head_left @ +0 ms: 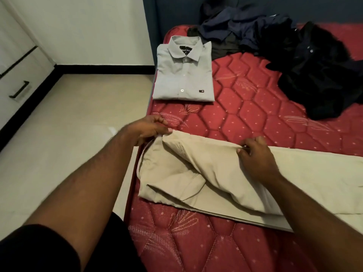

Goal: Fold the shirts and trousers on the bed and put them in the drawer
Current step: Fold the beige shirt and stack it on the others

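Observation:
Beige trousers [206, 173] lie across the near part of the red mattress [245, 99], waist end at the left edge. My left hand [149, 130] pinches the waist corner at the mattress edge. Further right, my right hand [255, 154] pinches the upper edge of the trousers. A grey shirt [183, 71] lies folded and buttoned, collar away from me, near the far left edge of the mattress. White drawers [17, 79] with black handles stand at the left wall.
A heap of dark navy and black clothes [294, 61] covers the far right of the mattress, up against a blue headboard [176, 12]. A pale tiled floor [68, 134] runs along the left side of the bed.

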The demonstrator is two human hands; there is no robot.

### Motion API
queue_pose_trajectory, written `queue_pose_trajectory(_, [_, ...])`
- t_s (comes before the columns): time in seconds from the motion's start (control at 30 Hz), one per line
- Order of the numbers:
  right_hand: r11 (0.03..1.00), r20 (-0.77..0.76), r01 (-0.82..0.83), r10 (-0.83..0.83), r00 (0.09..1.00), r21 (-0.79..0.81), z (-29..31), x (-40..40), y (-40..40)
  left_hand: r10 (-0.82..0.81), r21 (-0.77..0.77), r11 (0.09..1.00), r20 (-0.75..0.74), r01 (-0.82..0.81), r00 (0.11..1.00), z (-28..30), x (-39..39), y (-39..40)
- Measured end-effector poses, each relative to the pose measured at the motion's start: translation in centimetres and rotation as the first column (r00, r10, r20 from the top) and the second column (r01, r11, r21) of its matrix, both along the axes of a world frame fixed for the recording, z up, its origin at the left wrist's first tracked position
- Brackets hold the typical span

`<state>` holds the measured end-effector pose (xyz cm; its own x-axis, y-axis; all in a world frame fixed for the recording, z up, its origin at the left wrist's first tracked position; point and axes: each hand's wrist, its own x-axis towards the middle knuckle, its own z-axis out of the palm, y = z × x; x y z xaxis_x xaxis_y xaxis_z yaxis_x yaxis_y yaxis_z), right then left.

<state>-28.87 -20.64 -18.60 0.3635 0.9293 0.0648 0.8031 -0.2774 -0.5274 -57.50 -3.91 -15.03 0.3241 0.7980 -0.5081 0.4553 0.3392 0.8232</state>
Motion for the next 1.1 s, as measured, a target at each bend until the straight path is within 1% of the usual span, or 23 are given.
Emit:
queue_pose_trajectory(0.1, [0.997,0.017,0.033,-0.034,0.999,0.073,-1.0,-0.3,-0.6,0.158,-0.048,0.987,0.102,-0.154,0.982,-0.1,-0.1,0.1])
queue_pose_trajectory(0.17, [0.994,0.013,0.054,-0.056,0.998,0.091,-1.5,-0.3,-1.0,0.262,-0.053,0.964,0.023,-0.261,0.965,-1.3,0.3,0.0])
queue_pose_trajectory(0.23, [0.994,0.0,0.073,-0.074,0.997,0.085,-1.6,-0.3,-1.1,0.344,0.06,0.938,-0.025,-0.342,0.939,-2.4,0.7,-0.6])
queue_pose_trajectory(0.27, [0.993,-0.005,0.076,-0.076,0.997,0.088,-1.5,-0.3,-1.0,0.364,0.206,0.912,-0.007,-0.355,0.932,-2.9,1.0,-0.6])
queue_pose_trajectory(0.3, [0.992,-0.01,0.079,-0.079,0.997,0.099,-1.3,-0.3,-0.7,0.341,0.385,0.867,0.007,-0.317,0.94,-2.7,1.7,-0.8])
queue_pose_trajectory(0.33, [0.991,-0.017,0.077,-0.075,0.997,0.108,-1.1,-0.3,-0.4,0.259,0.548,0.809,-0.01,-0.211,0.966,-2.4,2.3,-1.3])
queue_pose_trajectory(0.37, [0.991,-0.025,0.067,-0.065,0.998,0.113,-1.0,-0.3,-0.1,0.126,0.637,0.768,-0.051,-0.065,0.991,-1.8,2.9,-2.0])
queue_pose_trajectory(0.4, [0.993,-0.031,0.051,-0.048,0.998,0.107,-0.9,-0.2,0.0,-0.03,0.626,0.776,-0.095,0.083,0.995,-1.1,3.8,-2.9])
queue_pose_trajectory(0.43, [0.995,-0.042,0.029,-0.025,0.999,0.094,-0.9,-0.2,0.2,-0.171,0.583,0.771,-0.198,0.256,0.965,-0.8,4.2,-3.6])
queue_pose_trajectory(0.5, [0.996,-0.07,-0.004,0.01,0.997,0.09,-0.9,-0.3,0.2,-0.338,0.491,0.703,-0.407,0.515,0.849,-0.8,4.4,-4.3])
queue_pose_trajectory(0.53, [0.992,-0.092,-0.01,0.021,0.996,0.125,-0.8,-0.4,0.0,-0.362,0.484,0.687,-0.417,0.541,0.833,-0.6,4.1,-4.2])
queue_pose_trajectory(0.63, [0.972,-0.176,0.005,0.037,0.984,0.234,0.1,-0.5,-1.0,-0.302,0.534,0.73,-0.308,0.427,0.902,0.5,3.7,-2.9])
queue_pose_trajectory(0.7, [0.966,-0.099,-0.074,0.102,0.99,0.248,0.3,-0.3,-2.2,-0.284,0.586,0.71,-0.267,0.39,0.921,1.0,3.8,-2.6])
queue_pose_trajectory(0.77, [0.969,-0.018,-0.205,0.209,0.978,0.14,-0.1,0.4,-3.3,-0.315,0.58,0.68,-0.321,0.448,0.893,0.7,4.4,-2.9])
queue_pose_trajectory(0.83, [0.937,0.069,-0.314,0.327,0.943,-0.154,-1.0,1.0,-4.4,-0.341,0.442,0.639,-0.572,0.63,0.746,0.1,4.7,-3.4])
queue_pose_trajectory(0.87, [0.899,0.098,-0.341,0.379,0.92,-0.275,-1.5,1.1,-4.8,-0.256,0.449,0.609,-0.669,0.654,0.698,0.0,4.8,-4.0])
queue_pose_trajectory(0.9, [0.883,0.125,-0.342,0.397,0.909,-0.32,-2.0,1.5,-5.0,-0.104,0.561,0.56,-0.683,0.611,0.723,0.2,5.3,-4.6])
queue_pose_trajectory(0.93, [0.892,0.14,-0.32,0.378,0.915,-0.319,-2.0,1.5,-5.0,0.04,0.725,0.455,-0.596,0.517,0.802,0.6,6.3,-5.8])
queue_pose_trajectory(0.97, [0.908,0.153,-0.292,0.348,0.925,-0.299,-1.8,1.7,-5.1,0.112,0.86,0.326,-0.448,0.393,0.887,1.1,8.2,-7.8])
queue_pose_trajectory(1.0, [0.915,0.173,-0.279,0.337,0.926,-0.291,-1.6,1.5,-5.1,0.094,0.915,0.273,-0.332,0.297,0.938,1.3,10.3,-10.1])
queue_pose_trajectory(1.03, [0.913,0.187,-0.277,0.34,0.922,-0.299,-1.6,1.4,-5.2,0.016,0.913,0.312,-0.28,0.262,0.96,1.1,12.5,-12.4])
queue_pose_trajectory(1.07, [0.908,0.198,-0.277,0.347,0.917,-0.313,-1.7,1.6,-5.3,-0.065,0.852,0.425,-0.307,0.305,0.949,0.4,14.7,-14.7])
queue_pose_trajectory(1.1, [0.902,0.205,-0.283,0.36,0.91,-0.327,-1.9,1.9,-5.4,-0.116,0.737,0.548,-0.402,0.396,0.908,-1.1,16.3,-16.5])
